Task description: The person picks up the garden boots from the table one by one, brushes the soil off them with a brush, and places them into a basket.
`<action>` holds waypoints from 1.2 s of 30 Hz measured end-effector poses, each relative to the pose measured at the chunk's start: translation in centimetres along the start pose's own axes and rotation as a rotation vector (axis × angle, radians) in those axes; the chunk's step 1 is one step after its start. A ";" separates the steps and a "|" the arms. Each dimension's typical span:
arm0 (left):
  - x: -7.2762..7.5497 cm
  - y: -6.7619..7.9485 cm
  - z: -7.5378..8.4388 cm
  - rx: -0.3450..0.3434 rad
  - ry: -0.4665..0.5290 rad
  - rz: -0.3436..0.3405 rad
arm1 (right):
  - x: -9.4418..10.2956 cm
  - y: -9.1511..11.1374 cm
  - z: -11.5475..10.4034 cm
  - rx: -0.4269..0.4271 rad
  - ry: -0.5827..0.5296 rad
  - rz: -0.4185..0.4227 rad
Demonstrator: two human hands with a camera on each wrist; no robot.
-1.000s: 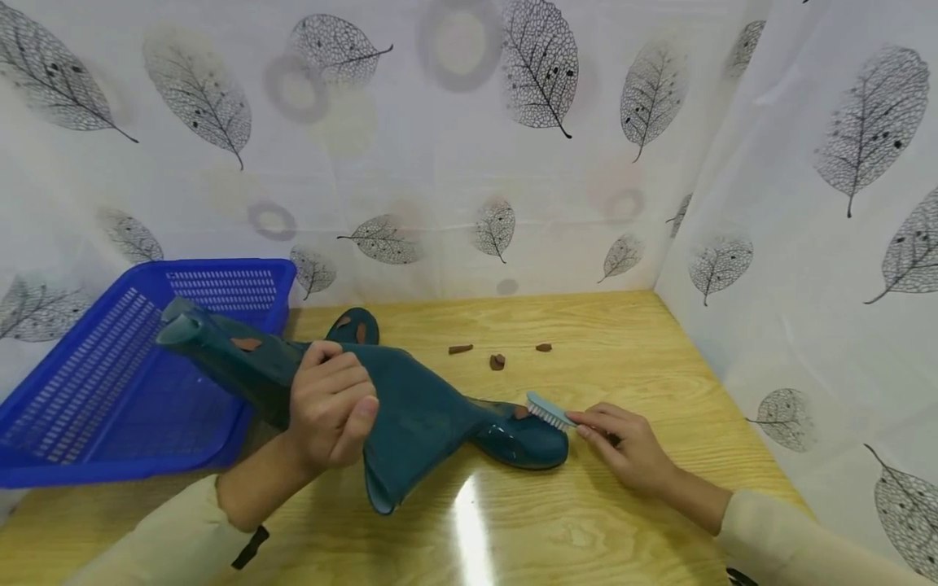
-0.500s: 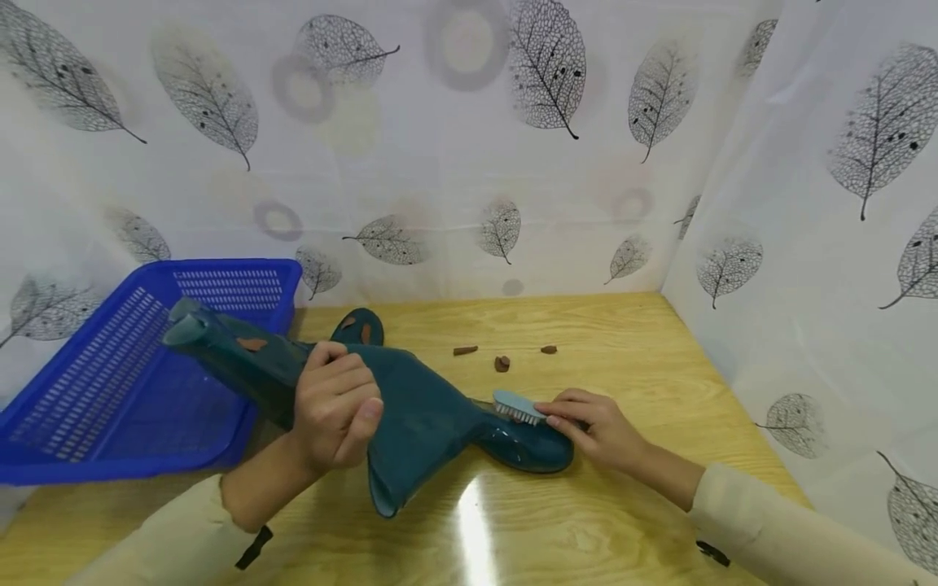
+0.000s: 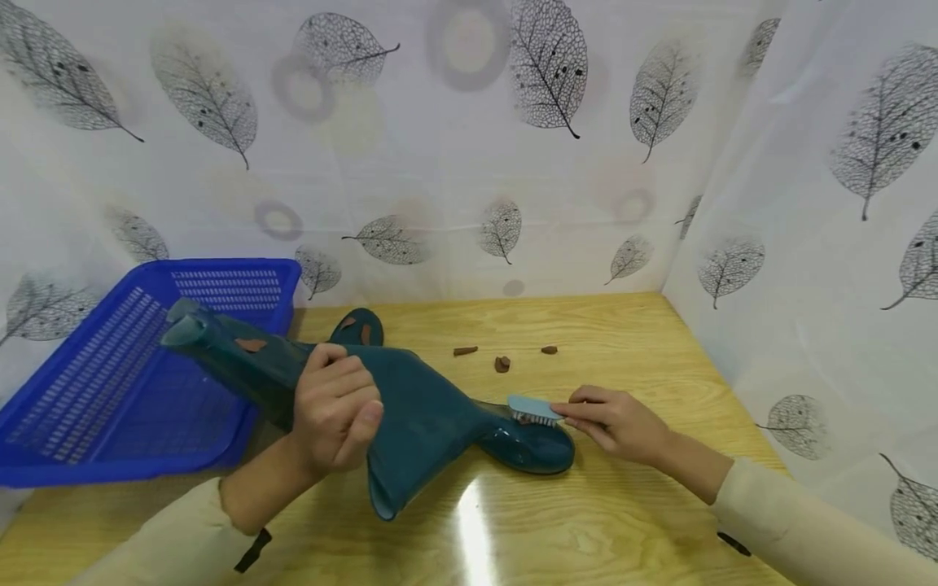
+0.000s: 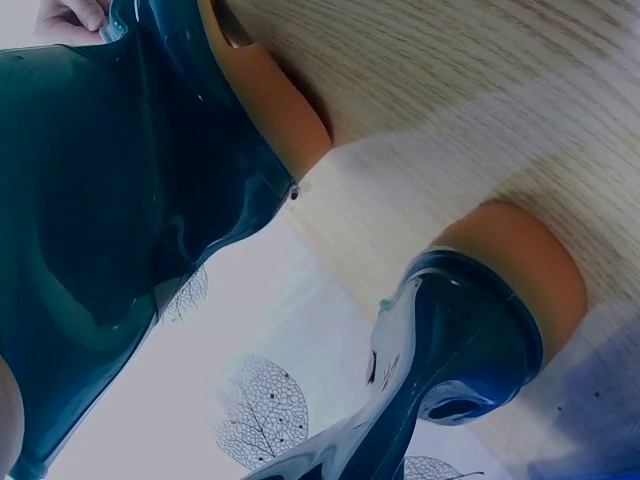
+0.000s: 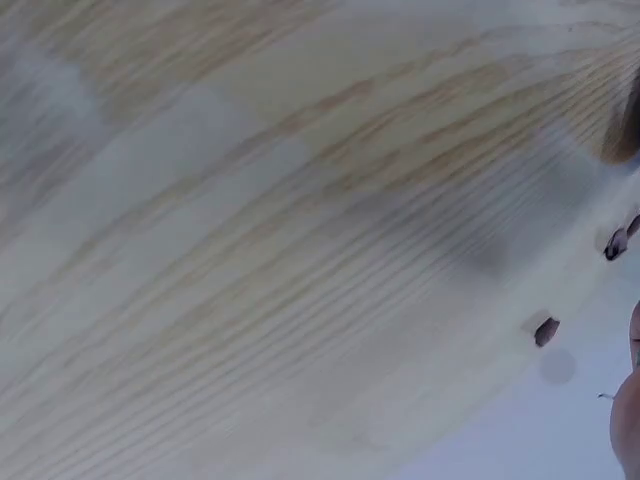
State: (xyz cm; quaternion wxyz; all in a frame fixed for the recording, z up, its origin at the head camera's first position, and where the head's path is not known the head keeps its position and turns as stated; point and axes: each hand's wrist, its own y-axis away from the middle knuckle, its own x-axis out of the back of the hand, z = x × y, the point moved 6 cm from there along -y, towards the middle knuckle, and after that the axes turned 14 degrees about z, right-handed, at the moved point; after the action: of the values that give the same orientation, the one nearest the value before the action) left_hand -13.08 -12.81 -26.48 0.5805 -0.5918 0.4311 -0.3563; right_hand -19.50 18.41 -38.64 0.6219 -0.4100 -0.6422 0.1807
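Leftward, the right hand (image 3: 615,423) reaches, pinching a brush (image 3: 532,408) on a boot (image 3: 531,452).

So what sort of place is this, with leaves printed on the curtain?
Probably a small screened-off work corner, though the wider room is hidden: a leaf-print curtain backs and flanks a wood-grain table, where a light-blue scrub brush is held to a teal rubber boot.

There is one table (image 3: 623,521), and there are two green boots (image 3: 421,419), one light blue brush (image 3: 529,408) and one blue basket (image 3: 132,470) at the left. On the far part of the table are three brown pieces (image 3: 501,365). There is also one left hand (image 3: 337,413) and one right hand (image 3: 615,424).
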 end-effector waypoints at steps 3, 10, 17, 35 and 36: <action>0.1 -0.1 0.0 0.003 -0.001 0.002 | 1.0 0.7 0.3 -0.001 0.020 -0.002; 0.0 0.0 -0.1 -0.004 -0.004 0.002 | 2.2 2.0 0.6 -0.012 0.013 -0.012; 0.2 0.1 -0.2 0.006 -0.010 0.008 | 1.4 1.5 -0.4 -0.156 -0.097 0.096; -0.3 -0.2 0.1 0.017 -0.001 0.000 | -2.6 -1.2 -1.6 -0.124 -0.166 0.146; -0.3 -0.3 0.1 0.016 -0.001 -0.001 | -2.7 -1.4 -1.6 -0.111 -0.153 0.133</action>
State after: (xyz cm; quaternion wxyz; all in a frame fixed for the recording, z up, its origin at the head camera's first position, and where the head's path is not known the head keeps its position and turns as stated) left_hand -13.05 -12.52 -26.19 0.5854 -0.5876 0.4276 -0.3595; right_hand -18.72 15.10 -39.06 0.5341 -0.4704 -0.6683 0.2164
